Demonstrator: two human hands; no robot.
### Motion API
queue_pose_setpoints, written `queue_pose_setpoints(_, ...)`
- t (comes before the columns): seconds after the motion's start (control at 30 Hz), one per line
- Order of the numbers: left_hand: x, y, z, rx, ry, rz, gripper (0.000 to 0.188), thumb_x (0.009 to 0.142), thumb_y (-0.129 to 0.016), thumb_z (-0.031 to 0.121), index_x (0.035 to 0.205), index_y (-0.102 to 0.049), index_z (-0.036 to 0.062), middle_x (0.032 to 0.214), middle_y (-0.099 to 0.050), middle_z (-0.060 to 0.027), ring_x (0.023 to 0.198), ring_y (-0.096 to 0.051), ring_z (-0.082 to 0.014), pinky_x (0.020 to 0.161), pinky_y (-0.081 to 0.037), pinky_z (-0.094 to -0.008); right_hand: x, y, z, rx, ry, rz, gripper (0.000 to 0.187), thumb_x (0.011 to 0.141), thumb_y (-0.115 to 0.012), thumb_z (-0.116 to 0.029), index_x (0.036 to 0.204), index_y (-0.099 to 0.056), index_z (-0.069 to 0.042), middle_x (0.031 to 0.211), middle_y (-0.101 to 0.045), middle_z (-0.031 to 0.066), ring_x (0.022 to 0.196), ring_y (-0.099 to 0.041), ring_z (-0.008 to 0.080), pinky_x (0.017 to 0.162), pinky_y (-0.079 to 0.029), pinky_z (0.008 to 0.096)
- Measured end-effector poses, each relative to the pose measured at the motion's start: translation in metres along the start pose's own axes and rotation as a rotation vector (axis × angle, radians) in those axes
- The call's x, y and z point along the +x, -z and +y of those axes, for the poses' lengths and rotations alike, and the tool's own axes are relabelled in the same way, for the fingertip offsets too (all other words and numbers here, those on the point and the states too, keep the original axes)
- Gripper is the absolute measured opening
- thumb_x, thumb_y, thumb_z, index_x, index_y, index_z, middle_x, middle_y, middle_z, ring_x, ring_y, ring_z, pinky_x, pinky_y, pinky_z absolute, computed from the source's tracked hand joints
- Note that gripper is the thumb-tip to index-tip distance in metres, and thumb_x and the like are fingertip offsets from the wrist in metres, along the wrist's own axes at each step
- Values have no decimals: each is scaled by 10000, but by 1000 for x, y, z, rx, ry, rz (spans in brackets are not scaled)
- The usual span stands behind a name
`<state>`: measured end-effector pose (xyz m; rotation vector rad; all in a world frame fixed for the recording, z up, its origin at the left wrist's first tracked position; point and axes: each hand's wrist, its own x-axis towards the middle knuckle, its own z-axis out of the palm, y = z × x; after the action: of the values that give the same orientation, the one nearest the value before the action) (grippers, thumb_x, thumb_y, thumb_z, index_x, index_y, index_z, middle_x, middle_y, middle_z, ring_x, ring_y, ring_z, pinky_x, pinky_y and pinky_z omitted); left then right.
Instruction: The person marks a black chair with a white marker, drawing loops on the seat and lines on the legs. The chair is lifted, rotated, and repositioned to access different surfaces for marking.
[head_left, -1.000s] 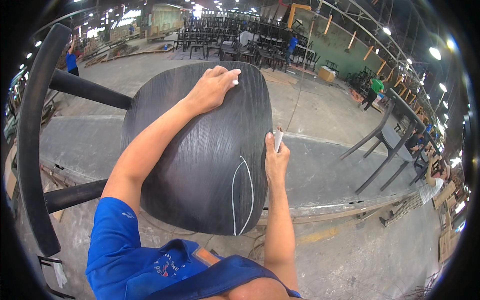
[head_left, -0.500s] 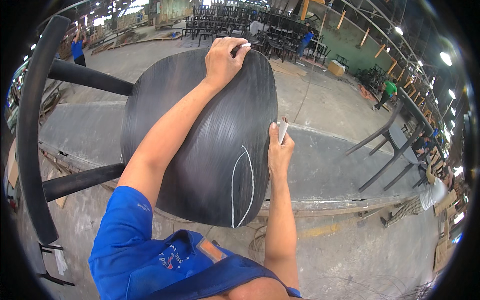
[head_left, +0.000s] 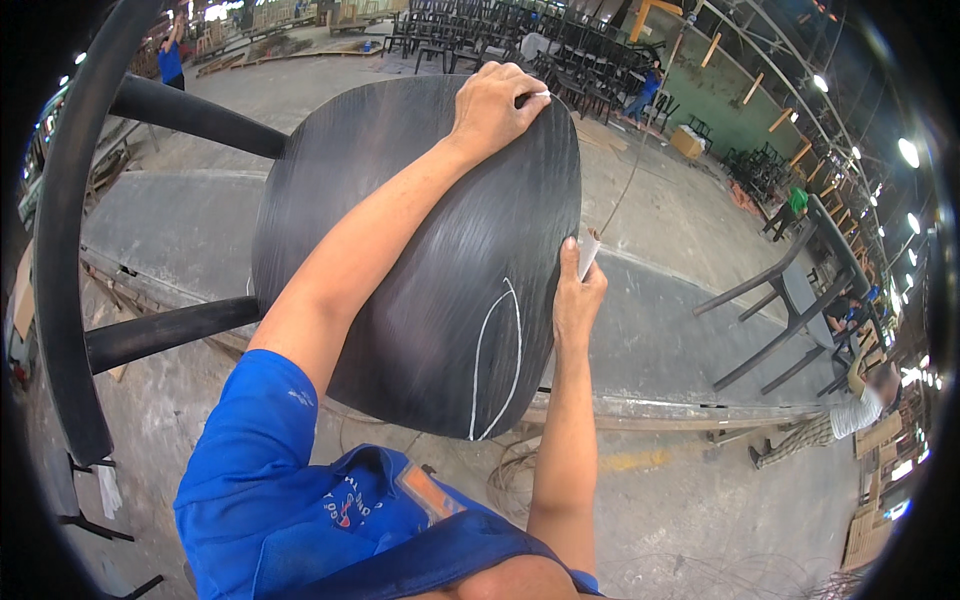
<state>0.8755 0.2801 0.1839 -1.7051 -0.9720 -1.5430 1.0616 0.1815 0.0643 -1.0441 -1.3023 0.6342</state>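
My left hand point(head_left: 493, 112) is up at the far right corner of the seat point(head_left: 420, 270), forefinger and thumb pinched together on a bit of white chalk point(head_left: 542, 94), the other fingers curled close beside them. I reach right across the black top to get there, so my forearm lies slantwise over it; the short grip probably gives me finer control of the tip near the rim. My right hand point(head_left: 577, 305) is at the right edge, thumb against or just beside the wood and clamped with the forefinger on a pale roll point(head_left: 589, 257); I judge this hand also steadies the seat, though its lower fingers are hidden and I cannot tell how they bear. The chair has its top turned up toward me, in front of the grey bench point(head_left: 650, 330), with the curved back point(head_left: 68, 240) off to my left, which leaves the right side open to both hands. Near that side runs a pointed white outline point(head_left: 517, 340), clear of my fingers and easy to see. Another chair point(head_left: 838, 243) stands well apart on the bench.
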Motion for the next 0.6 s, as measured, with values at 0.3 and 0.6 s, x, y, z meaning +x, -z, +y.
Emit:
queue_pose_setpoints(0.3, -52, 78, 4, -418, -242, -528, 101, 778, -706, 195, 805, -673, 103, 787, -621, -11, 784, -554, -181, 763, -402, -325, 1, -4, 0, 33, 49, 30, 426, 906, -583, -370, 673, -520, -19, 574, -385, -34, 574, -336, 70, 501, -284, 283)
queue_pose_setpoints(0.6, 13, 48, -38, -180, -188, -423, 154, 812, -652, 225, 861, -656, 79, 863, -621, -63, 846, -560, -249, 779, -439, -364, -1, -5, -4, 35, 39, 24, 433, 900, -587, -377, 679, -522, -11, 586, -395, -35, 586, -341, 70, 515, -288, 280)
